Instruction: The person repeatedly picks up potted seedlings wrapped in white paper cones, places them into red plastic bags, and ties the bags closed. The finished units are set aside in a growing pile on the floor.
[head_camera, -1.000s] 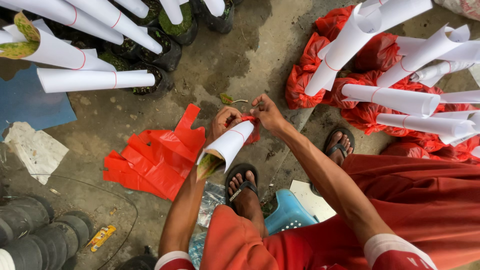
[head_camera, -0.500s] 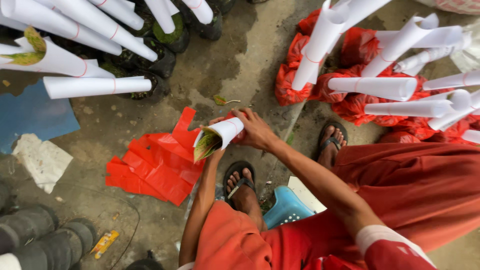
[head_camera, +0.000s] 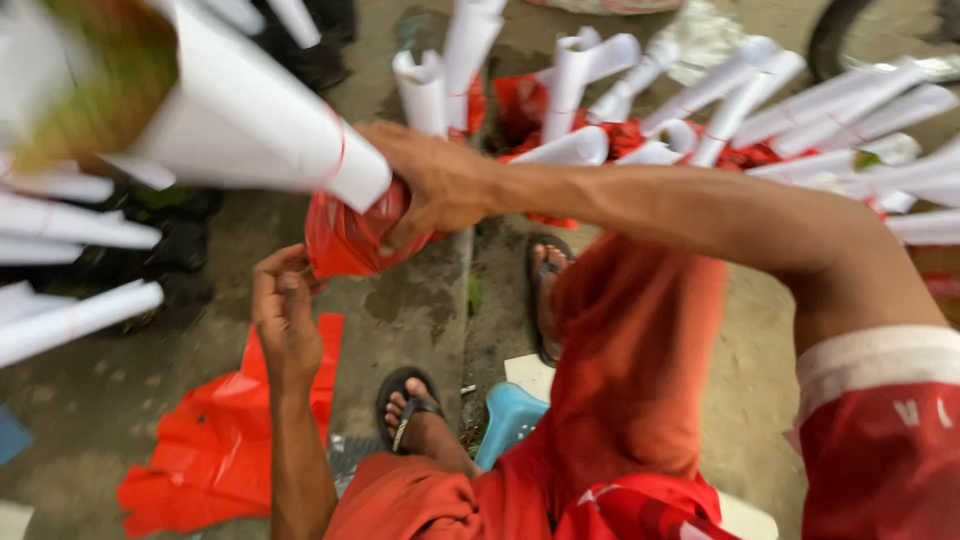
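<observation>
Right up close, the paper-wrapped plant (head_camera: 240, 120) fills the top left, a white cone with a thin red band and a blur of green at its wide end. The right hand (head_camera: 440, 185) is clamped around its red bag base (head_camera: 350, 235), fingers curled tight. Just below, the left hand (head_camera: 285, 315) hangs half open, fingertips touching the bag's lower edge. Further down, red plastic bags (head_camera: 215, 440) lie on the concrete beside a sandalled foot (head_camera: 410, 410). Beyond, more white paper cones (head_camera: 750, 100) lie over red bags.
</observation>
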